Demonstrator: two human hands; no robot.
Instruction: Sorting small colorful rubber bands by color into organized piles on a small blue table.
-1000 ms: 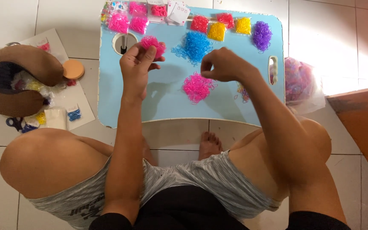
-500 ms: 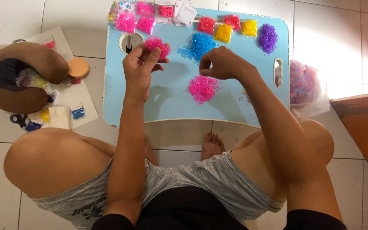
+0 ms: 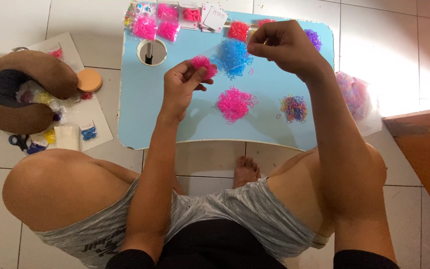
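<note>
the light blue tabletop (image 3: 140, 114) spreads below and beyond both sets of fingers, with loose heaps of small rubber bands sorted by colour on it, so the sorting looks well along though nothing finished shows. the left hand (image 3: 182, 87) has its fingers curled round a pink clump (image 3: 204, 66), holding it above the tabletop. the right hand (image 3: 284, 47) is raised, fingers pinched narrow; whether a band sits between them i cannot tell. just past the left fingertips lies the blue heap (image 3: 234, 57), below them a pink heap (image 3: 235, 102), and under the right wrist a mixed-colour heap (image 3: 293, 107). far left of the fingers on the floor lies a brown neck pillow (image 3: 21, 94). nothing blocks the hands.
</note>
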